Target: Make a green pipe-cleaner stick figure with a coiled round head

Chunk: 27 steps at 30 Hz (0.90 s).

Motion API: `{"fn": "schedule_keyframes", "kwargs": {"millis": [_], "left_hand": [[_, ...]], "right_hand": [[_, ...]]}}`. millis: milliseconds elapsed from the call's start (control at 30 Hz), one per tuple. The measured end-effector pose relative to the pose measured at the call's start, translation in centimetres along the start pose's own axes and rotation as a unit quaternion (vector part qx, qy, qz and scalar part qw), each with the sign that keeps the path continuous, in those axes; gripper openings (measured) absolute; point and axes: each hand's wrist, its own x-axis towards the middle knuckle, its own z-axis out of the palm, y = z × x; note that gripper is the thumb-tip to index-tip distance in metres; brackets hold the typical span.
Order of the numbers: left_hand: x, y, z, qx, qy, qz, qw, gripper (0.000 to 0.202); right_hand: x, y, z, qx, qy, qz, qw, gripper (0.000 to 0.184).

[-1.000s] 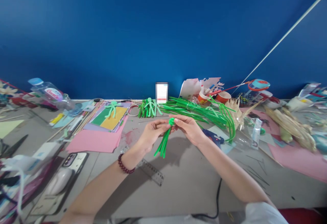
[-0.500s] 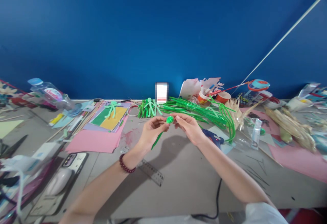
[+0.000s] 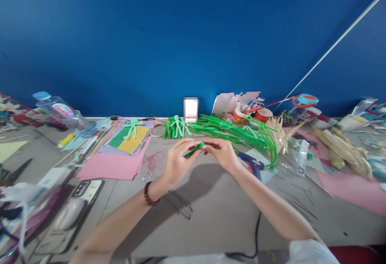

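Both hands meet above the grey table (image 3: pixel 211 211), pinching a small bundle of green pipe cleaners (image 3: pixel 195 148) between them. My left hand (image 3: pixel 177 160), with a dark red bead bracelet at the wrist, grips the bundle from the left, fingers curled over it. From the right, my right hand (image 3: pixel 221 152) pinches the bundle's coiled end. Most of the bundle is hidden inside the fingers. Just behind the hands lie a pile of loose green pipe cleaners (image 3: pixel 238 131) and finished green pipe-cleaner figures (image 3: pixel 176 127).
A blue glue gun (image 3: pixel 251 162) lies right of my hands, a clear ruler (image 3: pixel 176 197) under my left wrist. Coloured paper sheets (image 3: pixel 120 153), a phone (image 3: pixel 86 187), a water bottle (image 3: pixel 58 109), paper cups (image 3: pixel 256 114), dried husks (image 3: pixel 343 147) and scissors (image 3: pixel 15 171) surround the table.
The green bundle, hanging down from the fingers a second ago, has been turned up and drawn in between both hands; now only a short piece shows.
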Motion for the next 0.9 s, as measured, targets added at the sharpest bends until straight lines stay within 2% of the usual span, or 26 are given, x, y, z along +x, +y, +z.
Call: {"fn": "schedule_keyframes", "kwargs": {"millis": [100,333,533,633,767,900], "left_hand": [[-0.04,0.00,-0.16,0.024,0.010,0.025,0.999,0.017],[0.39,0.09,-0.37,-0.004,0.017,0.003,1.000,0.014],[0.22,0.10,-0.31,0.029,0.004,0.034,0.999,0.015],[0.17,0.20,-0.32,0.029,0.004,0.027,0.999,0.015],[0.17,0.19,-0.31,0.020,0.011,0.009,1.000,0.015],[0.13,-0.04,-0.26,0.008,0.021,0.019,1.000,0.013]], "right_hand": [[-0.02,-0.27,0.19,0.017,-0.010,0.003,1.000,0.026],[-0.19,-0.26,0.22,0.030,-0.006,0.021,0.999,0.027],[-0.26,-0.30,0.41,0.031,0.006,0.035,0.999,0.025],[-0.23,-0.21,0.41,0.038,0.015,0.038,0.998,0.025],[-0.32,-0.13,0.33,0.028,0.021,0.032,0.999,0.028],[-0.49,-0.23,0.33,0.010,0.003,0.014,1.000,0.029]]}}
